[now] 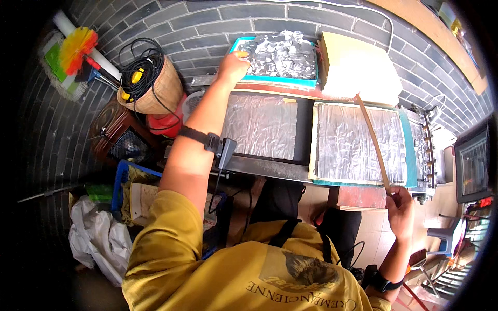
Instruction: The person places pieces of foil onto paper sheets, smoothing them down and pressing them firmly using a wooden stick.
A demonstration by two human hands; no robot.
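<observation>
My left hand (234, 65) is at the left end of a shallow blue box (288, 81) heaped with crumpled silvery foil scraps (286, 54). A small yellow object shows at its fingertips; whether it is a finger cover or something held is unclear. My right hand (400, 208) grips the near end of a long thin wooden strip (374, 142). The strip slants across a pale-edged panel faced with wrinkled silvery foil (350, 147), which rests over a teal ribbed sheet (410, 147). Left of this panel, a second wrinkled foil sheet (260, 128) lies on a dark surface.
Behind the panel stands a pale yellow block or box (360, 68) against the grey brick wall. At left are a woven basket (159, 87) with coiled black cable, a red container (167, 124) and a blue crate (120, 182). A metal rail (268, 166) edges the bench.
</observation>
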